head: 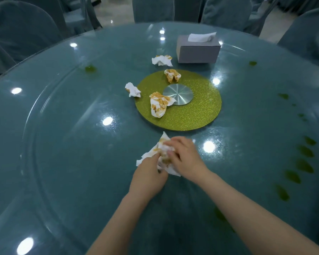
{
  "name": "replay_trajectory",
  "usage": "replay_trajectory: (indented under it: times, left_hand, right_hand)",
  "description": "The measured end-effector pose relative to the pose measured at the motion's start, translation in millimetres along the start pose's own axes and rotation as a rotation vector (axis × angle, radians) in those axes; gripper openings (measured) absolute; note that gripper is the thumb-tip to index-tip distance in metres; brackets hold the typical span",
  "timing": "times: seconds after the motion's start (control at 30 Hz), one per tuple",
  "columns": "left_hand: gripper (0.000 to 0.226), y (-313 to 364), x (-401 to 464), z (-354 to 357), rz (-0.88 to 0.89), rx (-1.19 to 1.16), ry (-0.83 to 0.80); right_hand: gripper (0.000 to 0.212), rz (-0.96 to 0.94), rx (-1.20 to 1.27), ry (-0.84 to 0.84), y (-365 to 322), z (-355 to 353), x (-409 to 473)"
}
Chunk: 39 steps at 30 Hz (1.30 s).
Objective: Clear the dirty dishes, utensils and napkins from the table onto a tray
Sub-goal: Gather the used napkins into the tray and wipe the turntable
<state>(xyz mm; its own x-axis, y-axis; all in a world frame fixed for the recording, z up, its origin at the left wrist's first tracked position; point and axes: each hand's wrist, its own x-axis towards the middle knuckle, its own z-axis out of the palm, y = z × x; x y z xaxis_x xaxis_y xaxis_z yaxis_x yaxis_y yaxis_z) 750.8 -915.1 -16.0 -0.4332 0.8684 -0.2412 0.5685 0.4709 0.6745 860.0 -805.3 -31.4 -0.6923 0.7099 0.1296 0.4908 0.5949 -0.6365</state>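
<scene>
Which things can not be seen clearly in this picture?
- Tray: not in the head view; possibly beyond its edges.
- Middle of the stained napkin: covered by the left hand and right hand.
- Orange stains' nature: too blurred.
- Tissue box far side: hidden by the box itself.

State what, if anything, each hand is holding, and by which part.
Both hands hold one stained, crumpled napkin on the table. The left hand grips its near-left part; the right hand curls over its top and right side.
</scene>
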Motion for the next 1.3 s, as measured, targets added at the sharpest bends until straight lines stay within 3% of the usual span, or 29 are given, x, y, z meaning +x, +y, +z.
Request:
replay_trajectory:
  times: [0.1,0.17,0.37,0.53,0.7,0.8,1.03,1.17,1.3]
  left_hand:
    - [0.038,-8.2,6.1,-17.0,-0.107,-0.209,0.094]
    - [0.037,-20.9,13.1,-31.7,-0.131,-0.221,0.198]
    - [0.045,-59.6,49.9,-58.9,-0.093,0.03,0.38]
    - [0.069,-90.7,76.2,-58.8,-0.108,0.462,0.261]
    - [0.071,-105.3,81.0,-44.7,-0.114,0.536,0.286]
    - [0.07,-105.7,81.7,-42.7,-0.108,0.552,0.31]
    - [0.074,-105.4,81.0,-42.6,-0.11,0.552,0.336]
    - [0.074,-107.7,82.3,-45.4,-0.103,0.557,0.342]
    - [0.074,-107.8,82.2,-46.1,-0.103,0.558,0.331]
  right_hand:
    - [0.063,-0.007,-0.218,-0.25,15.7,7.3,-11.3]
    - [0.069,-0.037,-0.27,-0.282,24.0,9.1,-12.5]
    - [0.029,-0.06,-0.173,-0.061,23.2,13.0,-0.6]
    - [0.029,0.099,-0.018,-0.036,27.1,-4.4,38.7]
    - [0.022,0.088,0.005,0.117,26.5,-12.8,96.8]
    - [0.033,0.1,-0.053,0.187,27.0,-5.0,142.1]
    - [0.076,0.149,-0.456,-0.188,35.8,23.5,199.9]
    - [0.044,-0.009,-0.366,0.023,36.3,32.4,186.2]
    - [0.032,-0.06,-0.293,0.013,31.1,30.5,179.8]
